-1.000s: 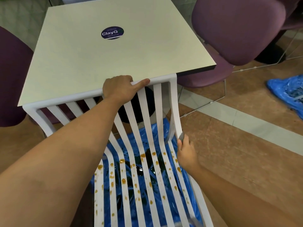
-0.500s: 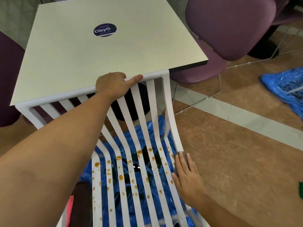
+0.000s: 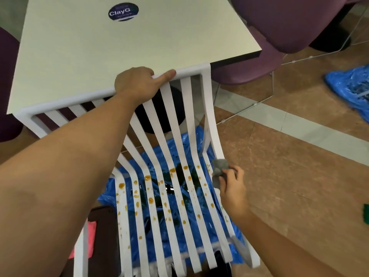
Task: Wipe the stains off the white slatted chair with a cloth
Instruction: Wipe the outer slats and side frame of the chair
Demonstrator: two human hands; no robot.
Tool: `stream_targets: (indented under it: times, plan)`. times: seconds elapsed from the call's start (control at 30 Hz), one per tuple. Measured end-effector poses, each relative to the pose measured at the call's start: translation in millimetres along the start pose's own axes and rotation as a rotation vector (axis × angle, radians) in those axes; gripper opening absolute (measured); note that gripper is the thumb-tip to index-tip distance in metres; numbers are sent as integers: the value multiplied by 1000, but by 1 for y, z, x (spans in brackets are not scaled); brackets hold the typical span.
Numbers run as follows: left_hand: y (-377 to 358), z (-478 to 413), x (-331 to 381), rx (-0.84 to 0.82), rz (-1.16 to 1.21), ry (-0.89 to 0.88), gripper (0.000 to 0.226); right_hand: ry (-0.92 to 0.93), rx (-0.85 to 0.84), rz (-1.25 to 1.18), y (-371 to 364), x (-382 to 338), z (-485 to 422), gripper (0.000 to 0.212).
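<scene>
The left arm reaches straight forward, and the left hand [image 3: 139,82] grips the top rail of the chair [image 3: 191,69], fingers hooked over the far side and the thumb laid along the rail. The right hand [image 3: 232,188] comes in from the lower right. Its fingers [image 3: 237,172] are curled round a bunched grey cloth [image 3: 219,168], which sits against the outermost right slat where the back bends into the seat.

Half a second ago that hand lay flat on the same slat with fingers spread and the cloth beneath them; now the fingers have closed and gathered the cloth into a wad. The left hand has kept its hold on the rail.

Orange-brown stains [image 3: 148,177] dot the seat slats (thickest near the bend), well to the left of the cloth. A blue plastic sheet [image 3: 107,194] lies on the floor [image 3: 289,156] under the chair. The chair back stands against a pale tabletop [image 3: 119,47] bearing a round dark sticker [image 3: 123,12]. A purple chair [image 3: 279,23] stands at the upper right, and another crumpled blue sheet [image 3: 349,84] lies beyond it. The left forearm covers the left slats of the back.
</scene>
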State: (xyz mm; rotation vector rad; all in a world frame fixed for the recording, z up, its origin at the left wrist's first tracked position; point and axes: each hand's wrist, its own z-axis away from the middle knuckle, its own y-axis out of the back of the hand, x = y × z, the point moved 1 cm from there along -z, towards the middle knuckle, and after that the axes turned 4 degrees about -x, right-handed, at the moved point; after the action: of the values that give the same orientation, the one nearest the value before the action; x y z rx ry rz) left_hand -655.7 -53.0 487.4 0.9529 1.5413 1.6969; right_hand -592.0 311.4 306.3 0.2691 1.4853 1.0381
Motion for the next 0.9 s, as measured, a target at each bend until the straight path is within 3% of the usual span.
stream_targets:
  times: [0.13,0.23,0.37,0.53,0.63,0.73,0.9]
  plan:
    - [-3,2,0,-17,8,8,90,-282,-40,-8,-5,17,22,41]
    - [-5,2,-1,-3,9,15,89,-336,-111,166,-6,11,6,69]
    - [-6,2,0,10,20,18,86,-308,-203,137,-9,-23,-53,56]
    - [-5,1,2,1,5,28,86,-151,-53,200,3,-82,-140,54]
    - [-5,0,1,-2,8,38,87,-100,-21,-66,8,-110,-176,39]
    - [-5,0,2,4,3,35,87,-69,28,-274,2,-114,-188,28]
    - [-5,0,1,10,4,39,89,-161,-47,-279,-13,-80,-152,37]
